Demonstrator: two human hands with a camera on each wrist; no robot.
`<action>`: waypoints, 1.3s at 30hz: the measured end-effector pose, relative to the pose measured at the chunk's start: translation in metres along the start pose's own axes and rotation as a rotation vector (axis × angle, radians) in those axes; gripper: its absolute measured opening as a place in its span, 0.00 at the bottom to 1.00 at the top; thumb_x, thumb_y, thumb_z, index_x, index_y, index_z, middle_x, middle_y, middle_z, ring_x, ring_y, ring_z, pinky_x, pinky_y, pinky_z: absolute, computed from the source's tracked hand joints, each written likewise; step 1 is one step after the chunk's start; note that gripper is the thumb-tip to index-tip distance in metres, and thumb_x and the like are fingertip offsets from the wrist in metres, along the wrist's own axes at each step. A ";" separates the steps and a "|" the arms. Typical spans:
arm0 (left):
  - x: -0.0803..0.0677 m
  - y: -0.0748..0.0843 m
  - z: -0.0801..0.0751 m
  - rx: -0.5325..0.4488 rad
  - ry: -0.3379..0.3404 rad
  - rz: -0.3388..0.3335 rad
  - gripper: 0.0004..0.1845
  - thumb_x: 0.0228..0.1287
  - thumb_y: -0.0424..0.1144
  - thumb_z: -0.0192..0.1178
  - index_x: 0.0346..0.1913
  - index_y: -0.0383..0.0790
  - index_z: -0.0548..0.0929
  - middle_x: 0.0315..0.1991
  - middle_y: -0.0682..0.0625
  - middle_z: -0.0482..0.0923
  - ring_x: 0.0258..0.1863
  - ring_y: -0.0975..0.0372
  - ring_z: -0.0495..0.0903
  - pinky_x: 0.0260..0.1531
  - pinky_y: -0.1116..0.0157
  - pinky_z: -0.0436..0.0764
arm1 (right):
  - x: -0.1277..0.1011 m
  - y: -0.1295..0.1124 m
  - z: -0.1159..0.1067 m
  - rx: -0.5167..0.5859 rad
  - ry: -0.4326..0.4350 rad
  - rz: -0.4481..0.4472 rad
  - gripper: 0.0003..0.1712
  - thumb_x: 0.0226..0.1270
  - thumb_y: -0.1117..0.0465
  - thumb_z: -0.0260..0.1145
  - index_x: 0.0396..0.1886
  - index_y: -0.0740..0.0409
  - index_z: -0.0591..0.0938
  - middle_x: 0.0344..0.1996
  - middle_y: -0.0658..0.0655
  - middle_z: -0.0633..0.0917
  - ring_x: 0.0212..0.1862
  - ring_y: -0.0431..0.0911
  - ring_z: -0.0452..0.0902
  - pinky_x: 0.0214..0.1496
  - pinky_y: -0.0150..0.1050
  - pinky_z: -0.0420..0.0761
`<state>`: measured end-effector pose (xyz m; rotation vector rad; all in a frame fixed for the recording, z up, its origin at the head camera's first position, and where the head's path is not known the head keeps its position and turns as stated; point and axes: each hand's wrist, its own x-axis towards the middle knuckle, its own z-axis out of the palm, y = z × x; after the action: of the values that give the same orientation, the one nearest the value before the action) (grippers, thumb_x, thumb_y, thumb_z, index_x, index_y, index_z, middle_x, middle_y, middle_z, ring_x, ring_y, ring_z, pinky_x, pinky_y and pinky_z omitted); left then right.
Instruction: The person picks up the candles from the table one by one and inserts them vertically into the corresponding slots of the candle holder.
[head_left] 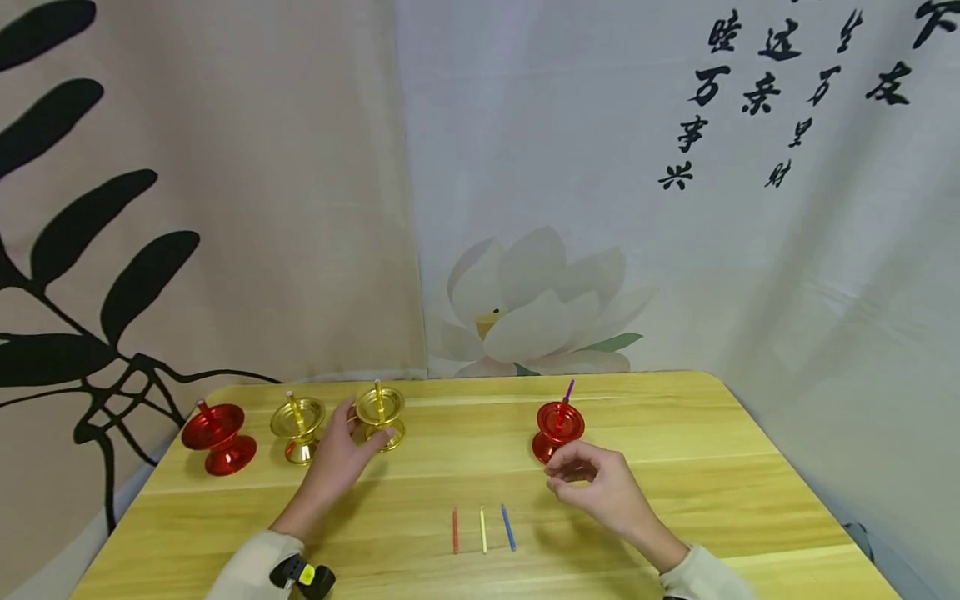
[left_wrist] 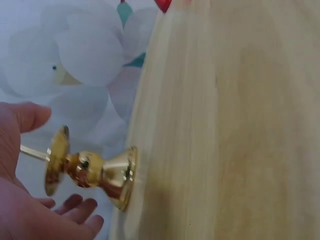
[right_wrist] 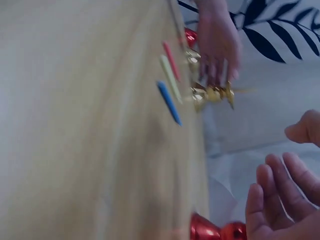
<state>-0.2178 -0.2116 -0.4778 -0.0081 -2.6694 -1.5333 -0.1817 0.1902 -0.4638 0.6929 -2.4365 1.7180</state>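
Observation:
My left hand (head_left: 341,450) reaches around a gold candle holder (head_left: 380,406) at the back of the table. In the left wrist view the thumb and fingers stand apart on either side of this holder (left_wrist: 90,169), not visibly gripping it. A thin spike or stick rises from its dish. On the right stands a red candle holder (head_left: 560,422) with a purple candle (head_left: 569,390) upright in it. My right hand (head_left: 600,483) is just in front of that holder, fingers loosely bent. Nothing lies between its thumb and fingers (right_wrist: 280,195) in the right wrist view.
Left of my left hand stand another gold candle holder (head_left: 297,421) and a red one (head_left: 217,437). A red candle (head_left: 455,532), a pale yellow candle (head_left: 483,530) and a blue candle (head_left: 508,528) lie between my hands. A printed curtain (head_left: 525,167) hangs behind the wooden table (head_left: 675,467).

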 end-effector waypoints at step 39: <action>0.025 -0.007 0.017 -0.254 -0.016 -0.030 0.48 0.73 0.40 0.76 0.84 0.31 0.58 0.74 0.28 0.70 0.72 0.38 0.76 0.66 0.49 0.79 | -0.001 0.004 0.052 -0.145 -0.232 0.220 0.19 0.51 0.65 0.90 0.39 0.61 0.88 0.31 0.51 0.87 0.32 0.39 0.81 0.36 0.31 0.81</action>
<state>-0.2438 -0.2007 -0.4907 0.0069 -2.4775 -1.8776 -0.1727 0.1443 -0.4865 0.6621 -2.8598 1.5860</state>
